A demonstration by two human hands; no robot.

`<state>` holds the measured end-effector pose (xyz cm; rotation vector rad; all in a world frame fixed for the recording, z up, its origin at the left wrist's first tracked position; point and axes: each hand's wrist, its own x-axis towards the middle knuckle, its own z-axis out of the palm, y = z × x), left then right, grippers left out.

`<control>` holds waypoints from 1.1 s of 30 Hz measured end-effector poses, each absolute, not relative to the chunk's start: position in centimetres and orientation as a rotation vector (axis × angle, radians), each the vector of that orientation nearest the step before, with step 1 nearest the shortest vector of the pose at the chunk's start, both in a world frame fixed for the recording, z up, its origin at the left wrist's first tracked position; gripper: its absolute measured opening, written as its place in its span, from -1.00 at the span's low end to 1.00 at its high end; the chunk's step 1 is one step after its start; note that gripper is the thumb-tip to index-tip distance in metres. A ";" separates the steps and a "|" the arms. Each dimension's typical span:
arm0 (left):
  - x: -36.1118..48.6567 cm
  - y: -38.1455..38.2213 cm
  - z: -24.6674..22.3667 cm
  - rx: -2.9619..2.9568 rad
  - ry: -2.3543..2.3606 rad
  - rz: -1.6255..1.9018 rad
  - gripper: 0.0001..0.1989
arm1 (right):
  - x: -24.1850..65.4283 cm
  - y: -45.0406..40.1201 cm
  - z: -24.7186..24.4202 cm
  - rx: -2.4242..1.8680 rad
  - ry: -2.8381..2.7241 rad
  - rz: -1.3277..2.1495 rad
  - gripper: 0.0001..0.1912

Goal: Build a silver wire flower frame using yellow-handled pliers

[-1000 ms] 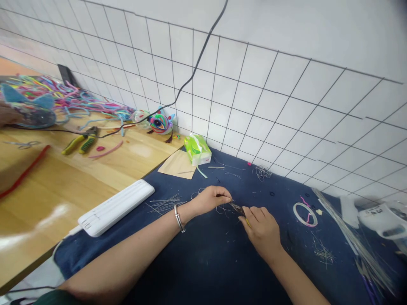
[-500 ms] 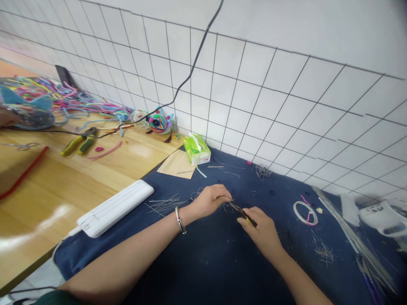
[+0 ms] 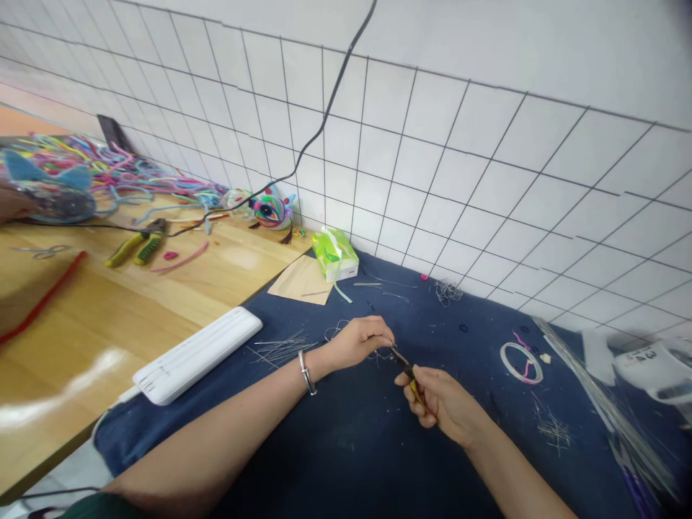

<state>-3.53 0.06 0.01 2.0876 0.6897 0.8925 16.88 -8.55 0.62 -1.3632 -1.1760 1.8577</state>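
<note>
My right hand [image 3: 440, 404] is wrapped round the yellow and black handles of a pair of pliers [image 3: 406, 367], whose jaws point up and left. The jaw tips meet the fingertips of my left hand [image 3: 363, 340], which are pinched on thin wire [image 3: 383, 355]. Part of the wire curls out under and behind the left fingers; its exact shape is too fine to tell. Loose straight wires [image 3: 284, 349] lie on the dark blue cloth [image 3: 346, 447], left of my left hand.
A white power strip [image 3: 197, 355] lies at the left, with a green tissue pack [image 3: 335, 256] behind. At the right are a white ring [image 3: 520, 362] and long wires [image 3: 600, 393]. Another person's hand [image 3: 14, 202] holds a blue-eared object [image 3: 59, 191] on the wooden table [image 3: 238, 259].
My right hand has turned and lowered, swinging the pliers' handles downward, with its fingers now showing beneath them. My left hand has stayed nearly still.
</note>
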 end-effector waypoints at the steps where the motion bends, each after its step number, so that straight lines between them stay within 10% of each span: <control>1: -3.5 0.1 0.0 2.076 0.684 0.883 -0.81 | 16.8 -8.7 0.6 -1.360 -1.201 1.850 -0.53; 9: -3.4 0.9 -1.1 1.731 0.764 0.850 -0.82 | 16.7 -9.5 0.0 -1.488 -2.187 0.279 -0.74; 14: -3.4 1.0 -1.1 1.663 0.761 0.891 -0.83 | 17.0 -9.2 -0.8 -1.368 -2.249 -0.129 -0.72; 33: -0.5 -2.3 -1.8 1.222 0.656 0.898 -0.87 | 16.1 -8.1 -2.0 -1.501 -1.733 0.581 -0.82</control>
